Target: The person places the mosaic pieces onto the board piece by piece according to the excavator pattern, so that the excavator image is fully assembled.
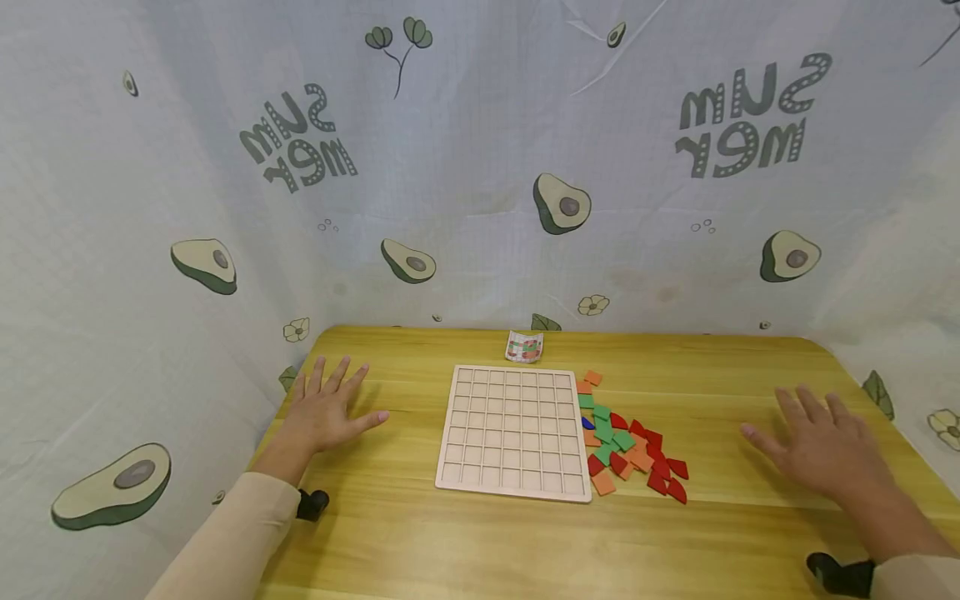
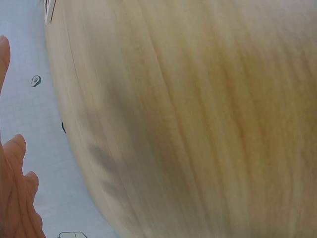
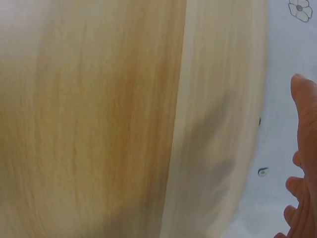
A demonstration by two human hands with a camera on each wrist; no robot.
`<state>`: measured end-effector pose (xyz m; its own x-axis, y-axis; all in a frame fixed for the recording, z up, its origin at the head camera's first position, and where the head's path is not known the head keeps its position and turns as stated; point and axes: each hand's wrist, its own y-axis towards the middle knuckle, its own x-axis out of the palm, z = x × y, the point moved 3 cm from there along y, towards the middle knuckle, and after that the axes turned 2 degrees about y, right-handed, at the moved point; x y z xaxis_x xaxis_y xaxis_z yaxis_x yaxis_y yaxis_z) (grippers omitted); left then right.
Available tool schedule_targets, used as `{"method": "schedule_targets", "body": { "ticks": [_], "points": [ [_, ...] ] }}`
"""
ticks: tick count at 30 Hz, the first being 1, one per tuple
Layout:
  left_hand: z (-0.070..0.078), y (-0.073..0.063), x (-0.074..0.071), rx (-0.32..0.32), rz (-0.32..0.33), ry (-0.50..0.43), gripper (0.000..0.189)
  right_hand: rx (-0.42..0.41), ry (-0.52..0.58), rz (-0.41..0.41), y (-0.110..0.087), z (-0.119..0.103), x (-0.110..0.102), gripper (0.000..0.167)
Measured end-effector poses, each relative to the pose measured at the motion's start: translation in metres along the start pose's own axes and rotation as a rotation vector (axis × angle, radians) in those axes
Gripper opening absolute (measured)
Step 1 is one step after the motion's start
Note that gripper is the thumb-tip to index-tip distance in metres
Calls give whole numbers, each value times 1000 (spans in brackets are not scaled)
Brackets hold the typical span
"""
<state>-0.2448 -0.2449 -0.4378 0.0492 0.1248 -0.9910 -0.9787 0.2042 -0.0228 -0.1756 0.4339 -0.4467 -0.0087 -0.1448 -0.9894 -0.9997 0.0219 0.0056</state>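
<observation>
In the head view my left hand [image 1: 322, 417] hovers over the left side of the table, fingers spread and holding nothing. My right hand [image 1: 821, 450] is over the right side, its fingers spread as well, nothing in it. Between the hands lies a square wooden grid board [image 1: 513, 433] with bare cells. A loose heap of small flat pieces lies along the board's right edge: green squares [image 1: 623, 440], orange squares [image 1: 603, 482], red quarter-round pieces [image 1: 677, 468] and a blue piece [image 1: 587, 423]. Both wrist views show fingers at the frame edge and hand shadows on the wood.
A small printed card [image 1: 524, 347] with a coloured grid pattern lies behind the board, near the far edge of the wooden table [image 1: 480, 542]. A pale curtain [image 1: 480, 150] with avocado prints hangs behind the table and at both sides.
</observation>
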Motion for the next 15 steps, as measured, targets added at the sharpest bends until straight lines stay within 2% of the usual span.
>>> {"method": "schedule_targets", "body": {
  "ticks": [9,15],
  "points": [
    [1,-1,0,3,-9,-13,96,-16,-3,22,0,-14,-5,99],
    [7,-1,3,18,-29,-40,96,-110,-16,94,9,-41,-7,90]
  ]
}}
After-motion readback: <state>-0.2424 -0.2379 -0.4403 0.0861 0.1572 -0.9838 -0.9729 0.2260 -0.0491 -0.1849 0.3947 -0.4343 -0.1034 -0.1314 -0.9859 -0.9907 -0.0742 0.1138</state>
